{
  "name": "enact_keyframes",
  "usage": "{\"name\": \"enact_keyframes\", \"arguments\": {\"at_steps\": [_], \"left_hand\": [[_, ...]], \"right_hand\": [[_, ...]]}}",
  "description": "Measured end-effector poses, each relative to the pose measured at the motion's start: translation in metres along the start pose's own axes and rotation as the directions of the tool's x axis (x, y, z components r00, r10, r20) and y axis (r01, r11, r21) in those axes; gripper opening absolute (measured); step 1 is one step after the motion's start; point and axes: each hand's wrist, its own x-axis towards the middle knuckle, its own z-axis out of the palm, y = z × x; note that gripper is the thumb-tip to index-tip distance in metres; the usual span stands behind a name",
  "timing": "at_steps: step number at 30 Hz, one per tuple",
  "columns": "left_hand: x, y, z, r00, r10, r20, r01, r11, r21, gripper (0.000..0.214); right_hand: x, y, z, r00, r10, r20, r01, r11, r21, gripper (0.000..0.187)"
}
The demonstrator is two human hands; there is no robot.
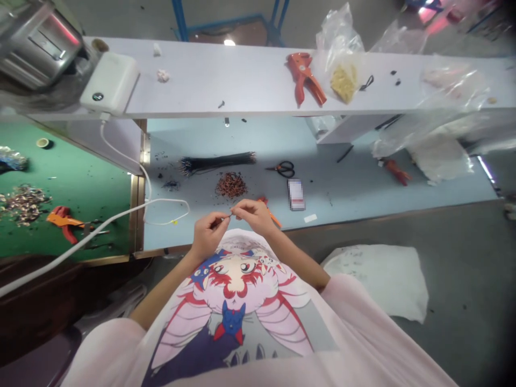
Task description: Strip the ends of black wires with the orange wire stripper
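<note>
My left hand [209, 234] and my right hand [255, 216] meet at the table's front edge, fingertips pinched close together. Between them runs a thin black wire [230, 215], mostly hidden by the fingers. Just beyond lies a pile of small copper-coloured terminals [231, 185]. Behind that pile a bundle of black wires [220, 160] stretches across the blue table. An orange-handled tool [274, 217] lies partly hidden behind my right hand. Black-handled scissors [284, 169] and a phone [296, 194] rest farther right.
A white shelf [250, 80] spans the back, bearing a power bank [110, 83], red wire strippers [305, 79] and a plastic bag of yellowish pieces [344, 81]. A white cable [100, 228] crosses the left side. Another orange tool [66, 221] lies on the green mat [99, 188].
</note>
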Motion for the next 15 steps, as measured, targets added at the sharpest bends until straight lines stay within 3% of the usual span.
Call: {"name": "enact_keyframes", "arguments": {"at_steps": [2, 5, 9, 10, 12, 13, 15], "left_hand": [[-0.001, 0.000, -0.002, 1.000, 0.019, 0.024, -0.020, 0.999, 0.043, 0.017], [-0.003, -0.001, -0.005, 1.000, 0.017, 0.025, -0.018, 0.998, 0.064, 0.016], [-0.006, -0.007, -0.008, 0.996, -0.089, 0.010, 0.089, 0.996, 0.017, 0.016], [-0.007, -0.010, -0.009, 0.991, -0.133, 0.004, 0.133, 0.991, -0.008, 0.016], [-0.007, -0.014, -0.010, 0.977, -0.212, -0.016, 0.210, 0.975, -0.070, 0.017], [-0.007, -0.015, -0.010, 0.970, -0.240, -0.023, 0.237, 0.966, -0.101, 0.018], [-0.007, -0.016, -0.010, 0.961, -0.276, -0.030, 0.267, 0.950, -0.161, 0.019]], "right_hand": [[0.001, 0.003, 0.003, 1.000, 0.016, -0.013, -0.016, 1.000, -0.016, 0.017], [0.006, 0.008, 0.001, 0.991, 0.067, -0.114, -0.055, 0.992, 0.111, 0.020], [0.025, 0.020, -0.036, 0.909, 0.164, -0.383, -0.060, 0.961, 0.268, 0.025], [0.028, 0.027, -0.049, 0.885, 0.172, -0.433, -0.088, 0.975, 0.206, 0.027], [0.031, 0.044, -0.076, 0.840, 0.201, -0.504, -0.265, 0.962, -0.058, 0.031], [0.029, 0.054, -0.085, 0.817, 0.225, -0.531, -0.393, 0.891, -0.226, 0.035], [0.019, 0.076, -0.095, 0.805, 0.250, -0.538, -0.474, 0.816, -0.331, 0.039]]}}
